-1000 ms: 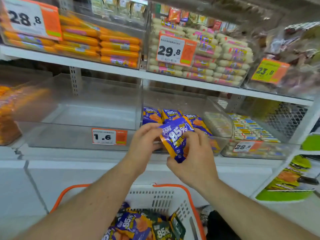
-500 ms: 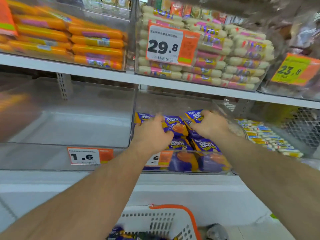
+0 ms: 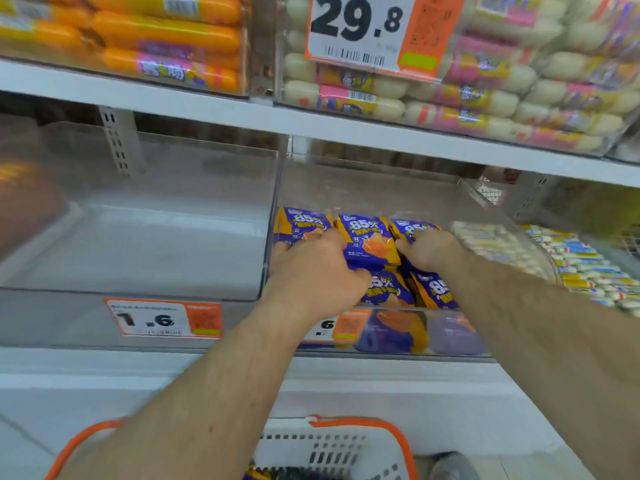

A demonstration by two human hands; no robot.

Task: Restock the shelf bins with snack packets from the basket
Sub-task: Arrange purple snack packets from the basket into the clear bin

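Purple foil snack packets [image 3: 367, 244] inside the clear bin [image 3: 381, 188] are looking light, crinkly and slippery, both hands, left hand [image 3: 315, 275] and right hand [image 3: 427, 249], seemingly pinching their edges.

Shop aisle: white shelves [image 3: 346, 128] hold clear bins [image 3: 450, 188] of packaged sausages [image 3: 166, 39], orange price tags [image 3: 374, 32] top centre and lower left, plastic shopping basket [image 3: 346, 445] bottom centre.
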